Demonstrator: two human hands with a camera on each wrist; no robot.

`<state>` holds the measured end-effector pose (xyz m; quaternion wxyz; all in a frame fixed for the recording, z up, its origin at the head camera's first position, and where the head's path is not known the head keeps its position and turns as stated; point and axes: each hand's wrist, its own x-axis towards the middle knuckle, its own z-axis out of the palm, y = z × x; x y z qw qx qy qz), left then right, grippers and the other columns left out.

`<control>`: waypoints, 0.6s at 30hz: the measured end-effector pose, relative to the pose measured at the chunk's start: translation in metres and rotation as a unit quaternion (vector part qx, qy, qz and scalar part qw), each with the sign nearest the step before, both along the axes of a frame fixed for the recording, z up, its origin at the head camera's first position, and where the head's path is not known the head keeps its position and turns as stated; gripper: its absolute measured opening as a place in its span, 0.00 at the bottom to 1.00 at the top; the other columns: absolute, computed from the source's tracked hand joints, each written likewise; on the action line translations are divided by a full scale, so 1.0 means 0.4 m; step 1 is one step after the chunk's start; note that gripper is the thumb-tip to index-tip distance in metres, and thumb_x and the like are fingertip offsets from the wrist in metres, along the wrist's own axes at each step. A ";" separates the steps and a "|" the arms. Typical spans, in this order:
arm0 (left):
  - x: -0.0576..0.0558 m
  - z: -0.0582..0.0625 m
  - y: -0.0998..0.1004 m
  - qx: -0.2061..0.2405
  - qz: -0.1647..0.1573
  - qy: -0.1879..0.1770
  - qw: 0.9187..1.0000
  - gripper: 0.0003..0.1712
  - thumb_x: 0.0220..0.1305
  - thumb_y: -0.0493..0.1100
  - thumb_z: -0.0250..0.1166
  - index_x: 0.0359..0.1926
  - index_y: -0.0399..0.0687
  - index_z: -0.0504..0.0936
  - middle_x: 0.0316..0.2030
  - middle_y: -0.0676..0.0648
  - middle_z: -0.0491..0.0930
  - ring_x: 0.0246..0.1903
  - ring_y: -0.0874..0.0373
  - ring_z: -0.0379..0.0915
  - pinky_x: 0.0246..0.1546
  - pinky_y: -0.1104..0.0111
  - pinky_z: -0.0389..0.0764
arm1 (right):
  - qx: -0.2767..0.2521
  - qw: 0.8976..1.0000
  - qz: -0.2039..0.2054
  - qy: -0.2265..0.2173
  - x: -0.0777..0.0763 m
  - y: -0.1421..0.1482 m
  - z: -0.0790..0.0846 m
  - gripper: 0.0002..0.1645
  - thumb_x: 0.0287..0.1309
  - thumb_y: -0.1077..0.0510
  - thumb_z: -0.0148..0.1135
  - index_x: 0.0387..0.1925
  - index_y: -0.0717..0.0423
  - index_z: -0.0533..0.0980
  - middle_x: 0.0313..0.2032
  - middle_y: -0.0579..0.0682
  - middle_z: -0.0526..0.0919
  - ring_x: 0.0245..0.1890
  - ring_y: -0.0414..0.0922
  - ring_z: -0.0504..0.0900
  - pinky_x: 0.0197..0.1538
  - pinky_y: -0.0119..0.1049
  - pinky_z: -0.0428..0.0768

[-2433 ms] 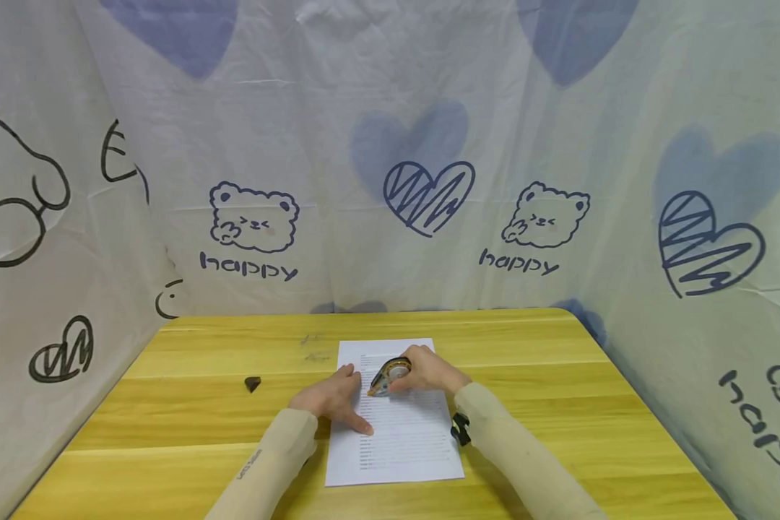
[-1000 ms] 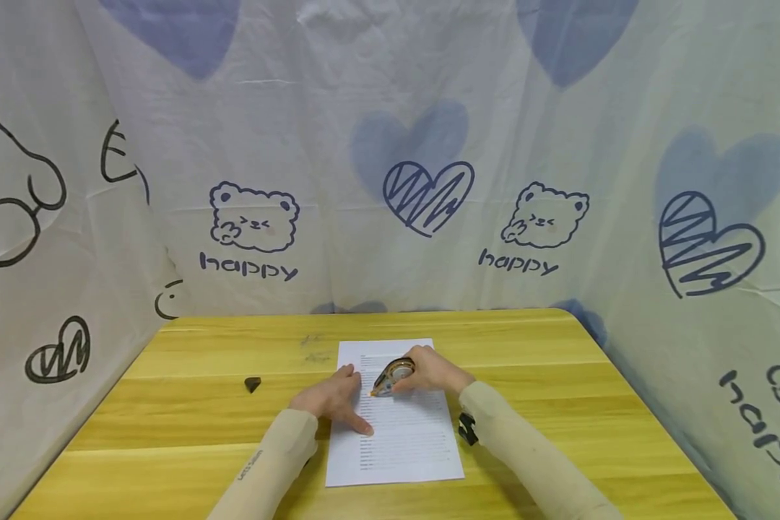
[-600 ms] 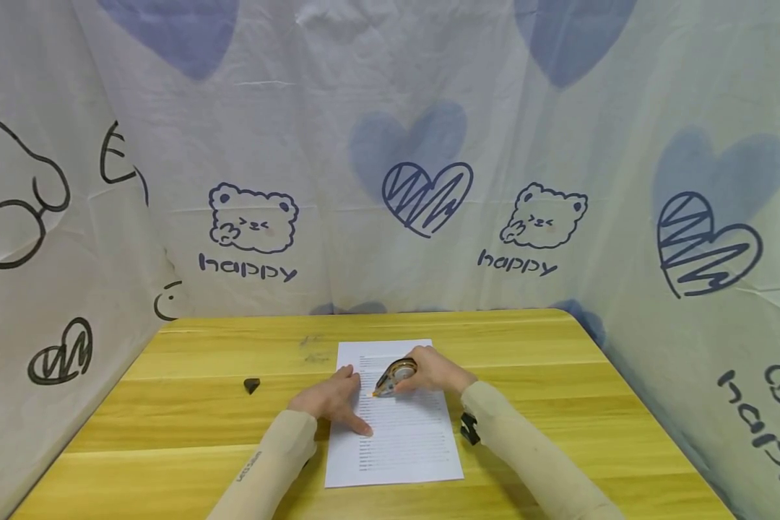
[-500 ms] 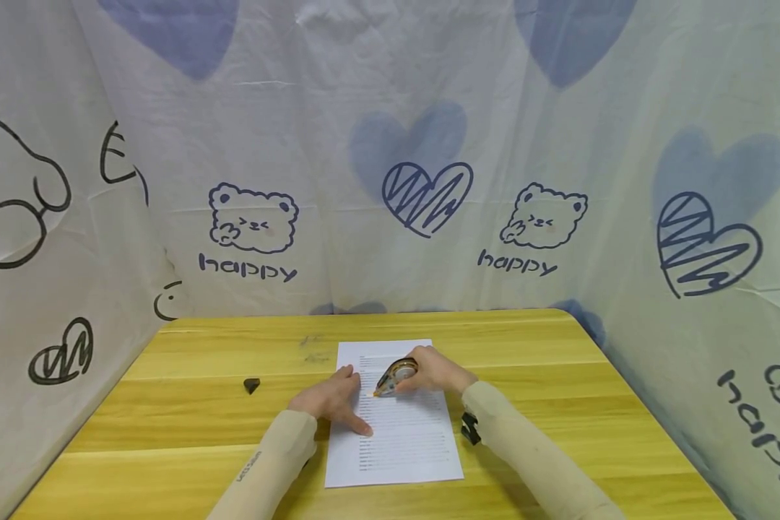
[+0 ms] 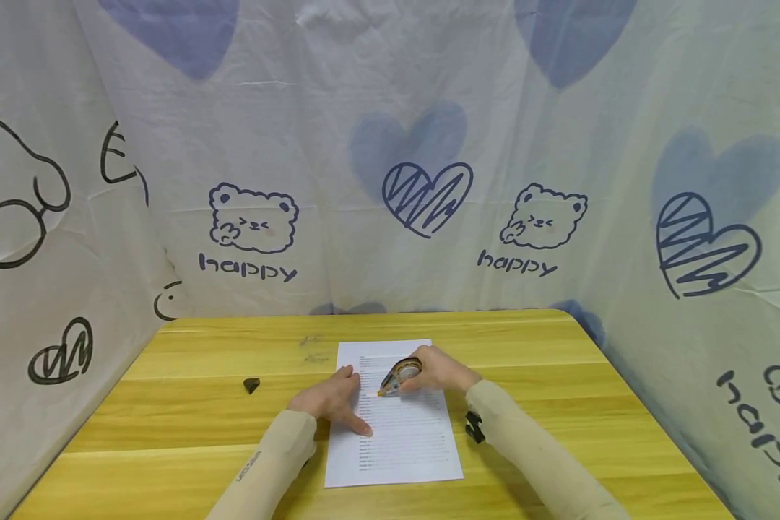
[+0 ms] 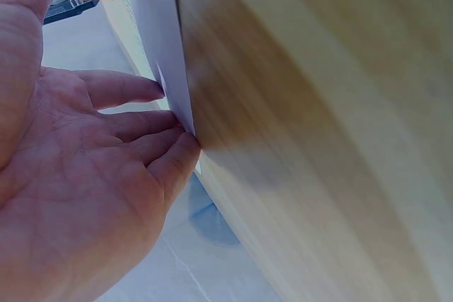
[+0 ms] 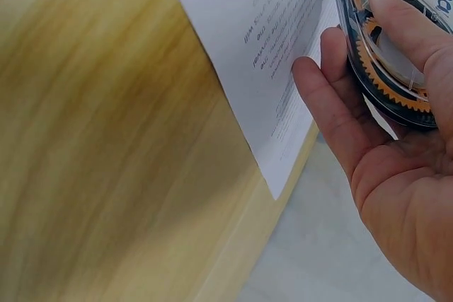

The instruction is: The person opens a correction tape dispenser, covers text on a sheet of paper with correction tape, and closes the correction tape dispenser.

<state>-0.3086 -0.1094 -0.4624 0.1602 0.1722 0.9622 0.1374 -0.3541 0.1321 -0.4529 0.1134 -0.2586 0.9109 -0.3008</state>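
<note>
A correction tape dispenser (image 5: 404,371) with a clear shell, orange gear and dark edge is gripped between the thumb and fingers of my right hand (image 5: 437,368). Its orange tip points down and left at a line of print on the white printed sheet (image 5: 403,455); whether it touches is too small to tell. In the right wrist view the orange gear wheel of the correction tape (image 7: 382,68) shows beside the thumb. My left hand (image 5: 330,397) rests spread on the sheet's left side, and its fingertips (image 6: 164,93) touch the paper in the left wrist view.
The sheet lies on a yellow wooden table (image 5: 188,426). A small dark cap-like piece (image 5: 251,385) lies left of the left hand. Faint grey marks (image 5: 315,357) show on the wood behind it. A patterned white cloth (image 5: 338,144) stands behind and at both sides.
My right hand has slid the correction tape a little to the right along a line of the sheet. The left hand and the paper have stayed in place.
</note>
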 end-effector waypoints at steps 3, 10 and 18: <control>0.000 0.000 0.000 0.002 0.000 0.003 1.000 0.66 0.41 0.66 0.78 0.73 0.36 0.59 0.76 0.36 0.49 0.76 0.43 0.45 0.74 0.51 0.55 | 0.004 1.000 -0.002 -0.002 0.000 0.003 -0.001 0.11 0.51 0.53 0.76 0.27 0.53 0.81 0.22 0.45 0.83 0.20 0.38 0.74 0.24 0.30 0.75; 0.001 0.000 0.001 0.008 0.001 0.002 1.000 0.66 0.41 0.65 0.78 0.73 0.36 0.59 0.76 0.36 0.49 0.75 0.43 0.46 0.74 0.51 0.55 | 0.009 1.000 -0.006 -0.001 -0.002 0.010 -0.001 0.11 0.50 0.53 0.76 0.28 0.55 0.81 0.23 0.46 0.83 0.21 0.38 0.75 0.25 0.30 0.75; 0.000 0.000 0.001 0.009 0.001 -0.007 1.000 0.66 0.42 0.65 0.78 0.73 0.36 0.58 0.76 0.37 0.47 0.76 0.44 0.43 0.74 0.50 0.54 | 0.007 1.000 -0.007 -0.001 -0.005 0.016 -0.002 0.11 0.50 0.53 0.76 0.28 0.55 0.82 0.23 0.44 0.83 0.21 0.38 0.75 0.25 0.30 0.75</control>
